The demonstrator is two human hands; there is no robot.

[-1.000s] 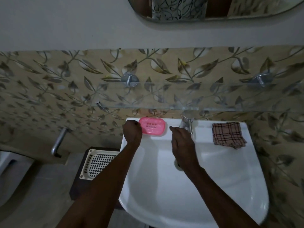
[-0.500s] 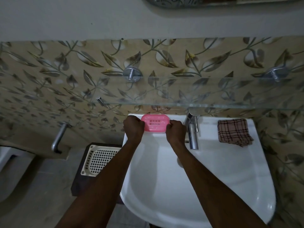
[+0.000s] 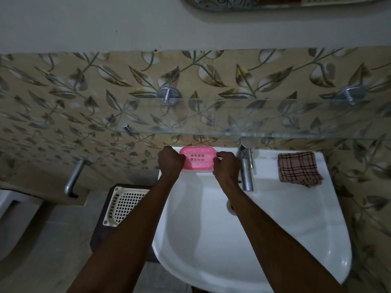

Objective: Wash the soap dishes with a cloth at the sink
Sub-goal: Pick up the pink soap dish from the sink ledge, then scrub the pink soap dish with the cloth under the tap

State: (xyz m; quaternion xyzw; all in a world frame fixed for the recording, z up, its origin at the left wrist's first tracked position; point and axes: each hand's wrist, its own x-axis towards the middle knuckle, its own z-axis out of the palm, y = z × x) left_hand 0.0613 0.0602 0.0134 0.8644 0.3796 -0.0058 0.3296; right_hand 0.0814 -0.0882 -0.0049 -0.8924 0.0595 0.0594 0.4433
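A pink soap dish [image 3: 197, 158] with a slotted top sits on the back ledge of the white sink [image 3: 264, 240], left of the tap. My left hand [image 3: 170, 161] grips its left end and my right hand [image 3: 225, 166] grips its right end. A clear lower part shows under the pink top at the front edge. A folded brown checked cloth [image 3: 298, 169] lies on the ledge at the right, away from both hands.
A chrome tap [image 3: 245, 170] stands between the dish and the cloth. A glass shelf [image 3: 254, 134] juts out just above the ledge. Left of the sink, a white plastic basket [image 3: 124, 205] rests on a dark stool. The drain [image 3: 230, 207] shows in the basin.
My right hand moved from near the tap to the dish's right end. Both hands now hold the dish, and the pink top looks slightly raised. The camera has shifted a little.
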